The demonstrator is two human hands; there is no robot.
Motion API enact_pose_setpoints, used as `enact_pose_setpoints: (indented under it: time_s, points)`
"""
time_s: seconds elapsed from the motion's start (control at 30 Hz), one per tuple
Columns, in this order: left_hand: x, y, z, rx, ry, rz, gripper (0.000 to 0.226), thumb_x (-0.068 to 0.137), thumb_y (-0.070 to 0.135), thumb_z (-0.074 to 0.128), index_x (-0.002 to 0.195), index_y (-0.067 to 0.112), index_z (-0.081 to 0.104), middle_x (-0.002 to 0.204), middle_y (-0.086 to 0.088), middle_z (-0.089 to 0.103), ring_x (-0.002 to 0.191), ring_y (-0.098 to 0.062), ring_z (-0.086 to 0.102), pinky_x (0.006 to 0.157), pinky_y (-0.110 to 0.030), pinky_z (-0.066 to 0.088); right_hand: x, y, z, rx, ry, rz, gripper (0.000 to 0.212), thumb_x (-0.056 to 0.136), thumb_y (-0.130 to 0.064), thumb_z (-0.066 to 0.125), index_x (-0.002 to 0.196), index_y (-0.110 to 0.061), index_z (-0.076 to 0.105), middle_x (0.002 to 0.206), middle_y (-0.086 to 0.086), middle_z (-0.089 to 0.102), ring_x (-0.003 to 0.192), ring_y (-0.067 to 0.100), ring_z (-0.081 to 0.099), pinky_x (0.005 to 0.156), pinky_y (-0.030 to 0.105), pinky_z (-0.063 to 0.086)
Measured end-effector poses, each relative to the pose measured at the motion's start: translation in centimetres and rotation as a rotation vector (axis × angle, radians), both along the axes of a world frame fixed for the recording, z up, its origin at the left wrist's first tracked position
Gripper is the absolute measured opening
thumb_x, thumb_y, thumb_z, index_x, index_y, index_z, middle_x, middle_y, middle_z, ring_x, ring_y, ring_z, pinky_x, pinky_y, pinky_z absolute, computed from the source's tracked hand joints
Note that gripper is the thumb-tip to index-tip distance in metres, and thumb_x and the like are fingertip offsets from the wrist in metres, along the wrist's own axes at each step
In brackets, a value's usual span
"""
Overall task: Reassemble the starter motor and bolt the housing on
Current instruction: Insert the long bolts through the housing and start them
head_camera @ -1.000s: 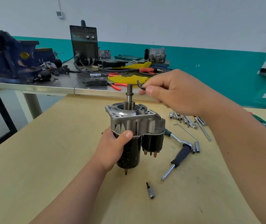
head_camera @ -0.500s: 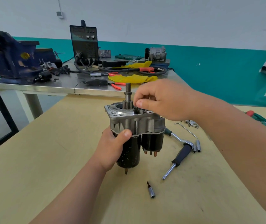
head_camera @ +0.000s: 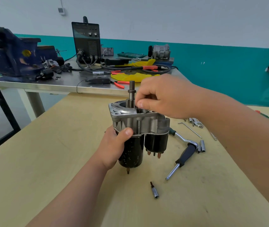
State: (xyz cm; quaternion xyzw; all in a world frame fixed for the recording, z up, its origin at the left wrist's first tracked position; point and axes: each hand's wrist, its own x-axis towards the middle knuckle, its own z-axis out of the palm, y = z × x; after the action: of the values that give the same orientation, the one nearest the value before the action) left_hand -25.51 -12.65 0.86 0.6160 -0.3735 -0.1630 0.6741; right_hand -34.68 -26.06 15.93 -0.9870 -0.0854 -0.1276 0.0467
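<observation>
The starter motor stands upright just above the wooden table, its grey aluminium housing [head_camera: 146, 123] on top and its black body [head_camera: 133, 151] below. The pinion shaft [head_camera: 131, 89] sticks up out of the housing. My left hand [head_camera: 114, 146] grips the black body, with the thumb on the housing's lower edge. My right hand [head_camera: 163, 95] is at the top of the housing, right of the shaft. Its thumb and fingertips pinch a small dark part that they almost completely hide.
To the right of the motor lie a ratchet wrench [head_camera: 186, 151], loose sockets [head_camera: 201, 145] and a hex key [head_camera: 190, 129]. A bit socket [head_camera: 154, 191] lies in front. Behind stands a metal bench [head_camera: 48, 84] with a blue vise [head_camera: 7, 51], a welder [head_camera: 87, 41], cables and pliers.
My right hand has come down from beside the shaft's tip to the housing's top rim, carrying the small dark part. My left hand keeps its grip on the motor.
</observation>
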Motion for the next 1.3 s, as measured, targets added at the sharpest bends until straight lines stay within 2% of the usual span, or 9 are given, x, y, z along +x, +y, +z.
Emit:
enact_pose_setpoints:
  time_s: [0.13,0.33,0.5,0.63,0.8,0.87,1.03,1.2,1.3]
  points:
    - [0.0,0.0,0.0,-0.007,-0.005,0.029,0.064,0.069,0.060,0.058,0.104,0.008,0.068,0.101,-0.025,0.066,0.100,-0.042,0.062,0.091,-0.065,0.044,-0.5,0.8,0.5,-0.073,0.020,-0.052,0.017,0.095,-0.034,0.053,0.079,-0.035,0.057,0.083,-0.014,0.060,0.078,0.001,0.053,0.065,0.006,0.029]
    - [-0.1,0.1,-0.1,-0.001,0.018,-0.029,0.090,0.055,0.084,0.063,0.105,0.009,0.068,0.100,-0.024,0.067,0.099,-0.041,0.063,0.094,-0.064,0.044,-0.8,0.9,0.8,-0.048,0.019,-0.020,0.017,0.094,-0.031,0.056,0.090,-0.026,0.071,0.083,-0.013,0.062,0.079,0.004,0.056,0.074,0.014,0.038]
    - [0.2,0.1,-0.2,0.002,-0.008,-0.030,0.075,0.064,0.074,0.062,0.105,0.011,0.068,0.098,-0.020,0.068,0.098,-0.040,0.063,0.093,-0.063,0.046,-0.9,1.4,1.0,-0.059,0.034,-0.035,0.017,0.093,-0.031,0.058,0.087,-0.026,0.073,0.082,-0.008,0.068,0.075,0.009,0.061,0.070,0.026,0.047]
    - [0.0,-0.1,-0.3,0.003,-0.026,0.013,0.064,0.069,0.057,0.055,0.104,0.006,0.067,0.097,-0.025,0.066,0.096,-0.043,0.062,0.089,-0.060,0.048,-1.0,1.7,1.4,-0.066,0.056,-0.111,0.019,0.092,-0.030,0.059,0.085,-0.021,0.074,0.074,-0.012,0.067,0.069,0.007,0.061,0.059,0.016,0.046]
    - [-1.3,-0.5,-0.3,-0.005,-0.053,0.147,0.055,0.064,0.056,0.057,0.106,0.022,0.066,0.087,0.013,0.070,0.084,-0.002,0.065,0.068,-0.014,0.048,-0.8,2.4,2.2,-0.157,0.108,-0.222,0.026,0.093,-0.029,0.056,0.082,-0.011,0.072,0.072,0.006,0.064,0.064,0.019,0.058,0.058,0.028,0.047]
    - [-2.4,-0.8,-0.5,-0.066,-0.030,0.257,0.054,0.062,0.053,0.065,0.110,0.029,0.061,0.090,0.023,0.069,0.086,0.007,0.063,0.064,-0.006,0.046,-1.0,2.7,2.4,-0.185,0.121,-0.268,0.026,0.093,-0.027,0.055,0.084,-0.007,0.071,0.062,0.005,0.054,0.057,0.017,0.049,0.054,0.028,0.043]
    - [-4.2,-1.5,-0.6,-0.179,-0.018,0.371,0.045,0.068,0.033,0.078,0.106,0.037,0.054,0.096,0.030,0.067,0.089,0.012,0.063,0.064,-0.002,0.045,-0.8,3.0,2.0,-0.233,0.105,-0.340,0.031,0.093,-0.019,0.056,0.063,-0.011,0.053,0.055,0.002,0.040,0.050,0.016,0.038,0.047,0.027,0.034]
    - [-4.3,-1.3,-0.3,-0.199,0.007,0.408,0.052,0.065,0.032,0.083,0.104,0.041,0.050,0.096,0.030,0.066,0.088,0.011,0.063,0.064,-0.003,0.045,-1.3,1.7,0.6,-0.105,0.002,-0.295,0.024,0.097,-0.028,0.048,0.089,-0.015,0.066,0.082,0.003,0.065,0.077,0.017,0.061,0.054,0.022,0.034]
    - [-4.9,-1.1,-0.3,-0.164,-0.042,0.424,0.061,0.055,0.044,0.083,0.103,0.051,0.046,0.102,0.035,0.062,0.093,0.016,0.059,0.066,0.001,0.042,-1.8,1.0,-0.3,0.086,-0.137,-0.249,0.018,0.099,-0.030,0.045,0.083,-0.029,0.053,0.073,-0.012,0.056,0.064,0.001,0.050,0.053,0.021,0.033]
